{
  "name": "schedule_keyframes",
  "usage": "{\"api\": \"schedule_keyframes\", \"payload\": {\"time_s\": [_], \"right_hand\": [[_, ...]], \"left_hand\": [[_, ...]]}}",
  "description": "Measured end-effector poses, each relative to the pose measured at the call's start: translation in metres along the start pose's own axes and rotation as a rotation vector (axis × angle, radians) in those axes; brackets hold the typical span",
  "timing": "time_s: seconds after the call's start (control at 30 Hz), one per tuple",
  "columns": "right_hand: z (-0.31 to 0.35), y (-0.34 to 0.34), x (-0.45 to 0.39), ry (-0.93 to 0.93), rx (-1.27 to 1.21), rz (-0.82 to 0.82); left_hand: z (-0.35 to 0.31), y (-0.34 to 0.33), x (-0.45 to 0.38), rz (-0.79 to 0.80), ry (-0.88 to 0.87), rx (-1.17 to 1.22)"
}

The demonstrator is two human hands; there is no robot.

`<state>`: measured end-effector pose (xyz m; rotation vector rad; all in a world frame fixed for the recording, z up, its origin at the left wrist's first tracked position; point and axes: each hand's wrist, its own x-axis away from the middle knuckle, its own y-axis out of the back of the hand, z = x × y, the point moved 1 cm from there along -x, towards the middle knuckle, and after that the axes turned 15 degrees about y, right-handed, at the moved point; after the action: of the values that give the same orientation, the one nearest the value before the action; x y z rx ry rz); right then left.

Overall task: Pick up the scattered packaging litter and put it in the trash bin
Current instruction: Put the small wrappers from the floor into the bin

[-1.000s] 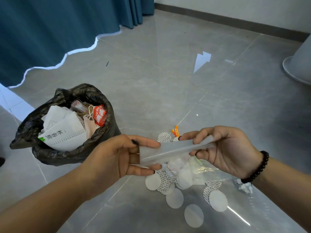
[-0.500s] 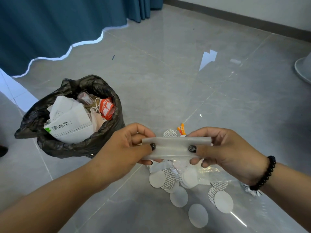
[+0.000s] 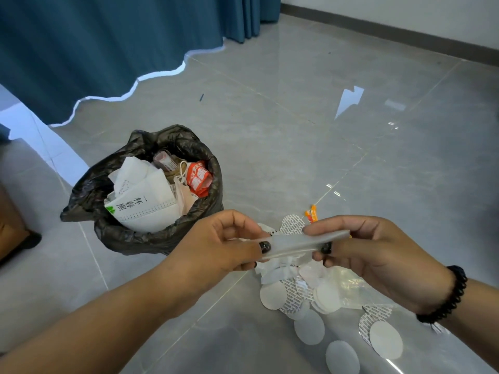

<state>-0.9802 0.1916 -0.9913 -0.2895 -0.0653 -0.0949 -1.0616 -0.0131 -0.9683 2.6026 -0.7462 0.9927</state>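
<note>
plastic strip [image 3: 302, 244] folded narrower, hands closer

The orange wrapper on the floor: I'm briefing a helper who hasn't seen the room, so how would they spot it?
Start at the black-lined trash bin, then look right to the pile of white round seals on the grey floor. The orange wrapper lies at the pile's far edge, just beyond the right hand. It is the only orange piece among white and clear litter there.

Grey tiled floor [image 3: 297, 130] bears a lined trash bin [image 3: 129, 233], white round seals [image 3: 309, 330] and an orange wrapper [image 3: 311, 213].
</note>
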Motion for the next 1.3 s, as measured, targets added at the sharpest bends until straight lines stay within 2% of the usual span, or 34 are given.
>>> {"api": "schedule_keyframes", "payload": {"time_s": [0.07, 0.17, 0.27, 0.43, 0.53, 0.7, 0.8, 0.9, 1.07, 1.3], "right_hand": [[-0.004, -0.004, -0.001, 0.007, -0.019, 0.015], [-0.009, -0.009, -0.005, 0.034, -0.012, -0.073], [-0.01, -0.016, -0.012, 0.07, -0.016, -0.142], [-0.01, -0.039, -0.019, 0.099, 0.018, -0.089], [-0.007, -0.052, -0.025, 0.112, -0.003, -0.121], [0.005, -0.062, -0.047, 0.211, 0.071, -0.181], [0.012, -0.065, -0.062, 0.274, 0.097, -0.226], [0.016, -0.072, -0.074, 0.322, 0.116, -0.24], [0.022, -0.092, -0.094, 0.391, 0.199, -0.184], [0.029, -0.126, -0.118, 0.553, 0.382, -0.065]], "left_hand": [[-0.002, 0.007, 0.001, -0.028, -0.025, -0.004], [-0.002, 0.016, 0.001, -0.047, -0.057, -0.046], [0.004, 0.02, 0.001, -0.035, -0.089, -0.261], [0.01, 0.026, 0.01, -0.077, -0.158, -0.605], [0.011, 0.037, 0.013, -0.109, -0.192, -0.61], [0.006, 0.058, 0.018, -0.231, -0.218, -0.453], [0.005, 0.077, 0.02, -0.416, -0.203, -0.528], [0.01, 0.095, 0.02, -0.505, -0.11, -0.626], [0.02, 0.112, 0.028, -0.437, -0.122, -0.801], [0.03, 0.129, 0.037, -0.45, -0.195, -0.739]]}}
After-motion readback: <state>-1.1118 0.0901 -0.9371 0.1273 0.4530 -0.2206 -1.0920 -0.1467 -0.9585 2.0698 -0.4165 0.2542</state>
